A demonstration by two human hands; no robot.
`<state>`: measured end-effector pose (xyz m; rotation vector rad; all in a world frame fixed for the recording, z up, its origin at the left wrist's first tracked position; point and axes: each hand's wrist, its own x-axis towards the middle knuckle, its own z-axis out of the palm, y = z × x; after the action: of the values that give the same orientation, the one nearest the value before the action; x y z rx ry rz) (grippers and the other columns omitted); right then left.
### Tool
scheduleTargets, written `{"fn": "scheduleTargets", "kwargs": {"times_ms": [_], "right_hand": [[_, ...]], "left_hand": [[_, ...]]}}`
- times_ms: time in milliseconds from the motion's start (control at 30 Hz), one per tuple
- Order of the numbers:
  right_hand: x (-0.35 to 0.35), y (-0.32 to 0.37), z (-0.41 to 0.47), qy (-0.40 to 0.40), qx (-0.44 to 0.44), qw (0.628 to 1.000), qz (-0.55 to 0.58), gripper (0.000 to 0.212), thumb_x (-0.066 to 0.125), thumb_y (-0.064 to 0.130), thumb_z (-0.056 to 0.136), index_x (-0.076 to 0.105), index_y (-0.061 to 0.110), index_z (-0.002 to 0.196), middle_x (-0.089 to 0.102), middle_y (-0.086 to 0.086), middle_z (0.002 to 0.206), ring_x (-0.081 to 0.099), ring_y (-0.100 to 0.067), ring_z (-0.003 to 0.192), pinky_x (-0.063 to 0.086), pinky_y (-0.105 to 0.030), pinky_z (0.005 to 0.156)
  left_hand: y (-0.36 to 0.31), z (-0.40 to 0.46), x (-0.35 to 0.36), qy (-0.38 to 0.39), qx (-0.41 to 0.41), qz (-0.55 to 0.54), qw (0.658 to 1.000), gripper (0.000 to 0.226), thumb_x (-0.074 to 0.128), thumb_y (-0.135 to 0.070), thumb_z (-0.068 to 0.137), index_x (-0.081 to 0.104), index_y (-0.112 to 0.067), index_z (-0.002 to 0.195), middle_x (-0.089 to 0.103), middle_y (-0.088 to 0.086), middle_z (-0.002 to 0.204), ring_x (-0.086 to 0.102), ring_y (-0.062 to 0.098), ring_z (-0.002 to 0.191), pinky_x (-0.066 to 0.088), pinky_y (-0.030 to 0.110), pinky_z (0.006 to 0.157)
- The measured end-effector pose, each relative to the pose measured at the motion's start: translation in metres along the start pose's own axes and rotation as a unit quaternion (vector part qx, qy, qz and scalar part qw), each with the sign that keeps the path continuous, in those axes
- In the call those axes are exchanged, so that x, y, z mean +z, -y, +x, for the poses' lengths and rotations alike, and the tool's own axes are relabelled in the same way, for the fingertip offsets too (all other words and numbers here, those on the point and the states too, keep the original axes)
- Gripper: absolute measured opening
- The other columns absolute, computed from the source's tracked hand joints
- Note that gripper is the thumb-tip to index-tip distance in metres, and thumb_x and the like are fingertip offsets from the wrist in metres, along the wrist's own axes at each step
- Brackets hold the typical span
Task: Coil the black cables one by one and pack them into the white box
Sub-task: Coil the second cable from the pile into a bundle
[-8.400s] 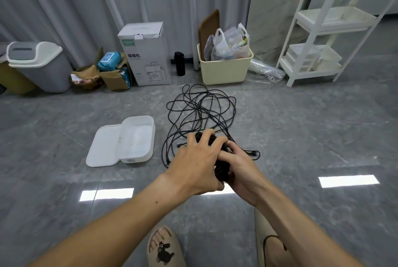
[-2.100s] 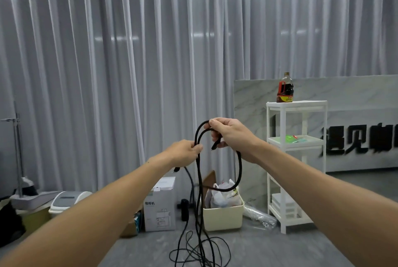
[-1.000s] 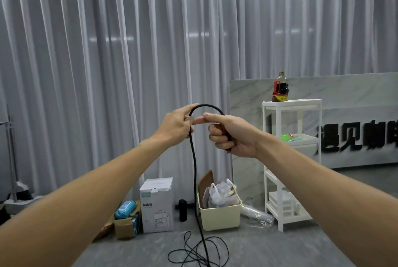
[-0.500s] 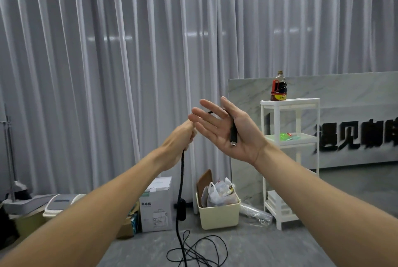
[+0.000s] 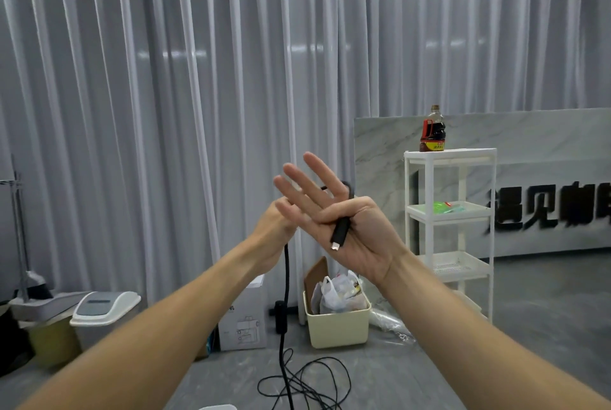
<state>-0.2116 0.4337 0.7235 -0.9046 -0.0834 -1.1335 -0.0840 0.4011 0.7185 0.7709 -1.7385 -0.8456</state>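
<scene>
Your hands work in open air in front of the curtain (image 5: 165,112), nothing crowding them. Below them, a tangle of black cable (image 5: 307,383) covers the floor (image 5: 496,360). Behind it stand a cream bin (image 5: 337,327), a cardboard box (image 5: 244,320) and, to your right, a white shelf rack (image 5: 449,211).

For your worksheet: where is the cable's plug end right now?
In the head view, the plug lies across the right hand palm, pinned under its thumb, centre frame.
</scene>
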Motion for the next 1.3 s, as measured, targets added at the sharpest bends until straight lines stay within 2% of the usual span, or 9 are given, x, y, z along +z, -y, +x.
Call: {"fn": "scheduleTargets", "kwargs": {"times_ms": [233, 267, 300, 400, 600, 767, 933, 1067, 1300], "right_hand": [[-0.007, -0.022, 0.002, 0.056, 0.057, 0.997, -0.023, 0.088, 0.036, -0.024, 0.057, 0.048, -0.003, 0.142, 0.053, -0.025, 0.143, 0.048, -0.039, 0.137, 0.044, -0.05, 0.109], [-0.006, -0.024, 0.003, 0.064, 0.056, 0.996, -0.017, 0.088, 0.037, -0.023, 0.056, 0.049, -0.004, 0.141, 0.053, -0.026, 0.143, 0.047, -0.039, 0.138, 0.043, -0.049, 0.11], [-0.006, -0.026, 0.005, 0.071, 0.052, 0.996, -0.015, 0.089, 0.038, -0.023, 0.055, 0.049, -0.003, 0.141, 0.053, -0.026, 0.144, 0.047, -0.038, 0.137, 0.043, -0.048, 0.111], [-0.008, -0.022, 0.007, 0.066, 0.029, 0.997, -0.03, 0.091, 0.037, -0.023, 0.056, 0.048, 0.001, 0.143, 0.054, -0.022, 0.144, 0.051, -0.034, 0.136, 0.042, -0.044, 0.113], [-0.041, -0.008, 0.001, -0.029, 0.021, 0.985, -0.167, 0.089, 0.021, -0.031, 0.068, 0.055, 0.01, 0.14, 0.062, -0.011, 0.139, 0.054, -0.023, 0.134, 0.033, -0.039, 0.119], [-0.068, -0.004, -0.008, -0.097, -0.007, 0.952, -0.29, 0.093, 0.022, -0.032, 0.073, 0.056, 0.023, 0.139, 0.064, 0.002, 0.137, 0.051, -0.01, 0.135, 0.027, -0.035, 0.121], [-0.082, -0.01, -0.008, -0.13, 0.016, 0.934, -0.332, 0.091, 0.022, -0.032, 0.073, 0.059, 0.023, 0.136, 0.066, 0.0, 0.135, 0.055, -0.015, 0.132, 0.028, -0.038, 0.121], [-0.088, -0.014, -0.01, -0.109, 0.113, 0.909, -0.386, 0.086, 0.025, -0.029, 0.075, 0.061, 0.022, 0.135, 0.066, -0.002, 0.134, 0.059, -0.026, 0.128, 0.034, -0.052, 0.118], [-0.088, -0.029, -0.023, -0.018, 0.289, 0.905, -0.311, 0.077, 0.018, -0.027, 0.073, 0.059, 0.005, 0.13, 0.07, -0.021, 0.117, 0.068, -0.047, 0.105, 0.06, -0.05, 0.088]], "left_hand": [[0.024, -0.003, -0.01, 0.016, -0.082, -0.021, 0.996, 0.032, 0.044, -0.018, 0.105, 0.052, -0.003, 0.132, 0.053, -0.019, 0.119, 0.057, -0.023, 0.097, 0.042, 0.003, 0.075], [0.026, -0.006, -0.008, 0.023, -0.108, 0.009, 0.994, 0.07, 0.038, -0.007, 0.106, -0.022, 0.008, 0.138, 0.043, -0.022, 0.109, 0.053, -0.031, 0.083, 0.039, 0.0, 0.069], [0.028, -0.01, -0.007, 0.02, -0.096, 0.028, 0.995, 0.052, 0.035, 0.001, 0.105, 0.016, -0.042, 0.085, 0.037, -0.02, 0.097, 0.052, -0.028, 0.07, 0.038, 0.0, 0.065], [0.026, -0.017, 0.002, 0.049, -0.116, 0.026, 0.992, 0.027, 0.037, -0.005, 0.105, 0.05, -0.015, 0.084, 0.045, -0.002, 0.073, 0.046, 0.009, 0.064, 0.035, 0.019, 0.059], [0.047, -0.051, 0.007, 0.15, -0.223, -0.008, 0.963, 0.034, 0.05, -0.045, 0.1, 0.073, -0.024, 0.086, 0.055, 0.007, 0.07, 0.049, 0.017, 0.059, 0.043, 0.041, 0.071], [0.054, -0.067, -0.001, 0.235, -0.198, 0.177, 0.935, 0.036, 0.033, -0.033, 0.108, 0.058, -0.022, 0.131, 0.055, -0.002, 0.069, 0.053, 0.007, 0.053, 0.05, 0.027, 0.066], [0.058, -0.06, -0.002, 0.212, -0.088, 0.341, 0.912, 0.034, 0.04, -0.046, 0.103, 0.071, -0.032, 0.105, 0.07, -0.01, 0.095, 0.062, 0.0, 0.087, 0.051, 0.027, 0.086], [0.051, -0.05, -0.007, 0.194, -0.028, 0.362, 0.912, 0.021, 0.061, -0.035, 0.097, 0.076, -0.021, 0.099, 0.061, -0.016, 0.066, 0.054, -0.001, 0.062, 0.037, 0.013, 0.058], [0.033, -0.043, -0.018, 0.217, -0.007, 0.351, 0.911, 0.012, 0.08, -0.027, 0.082, 0.071, -0.021, 0.088, 0.063, -0.021, 0.068, 0.057, -0.005, 0.066, 0.041, 0.008, 0.062]]}}
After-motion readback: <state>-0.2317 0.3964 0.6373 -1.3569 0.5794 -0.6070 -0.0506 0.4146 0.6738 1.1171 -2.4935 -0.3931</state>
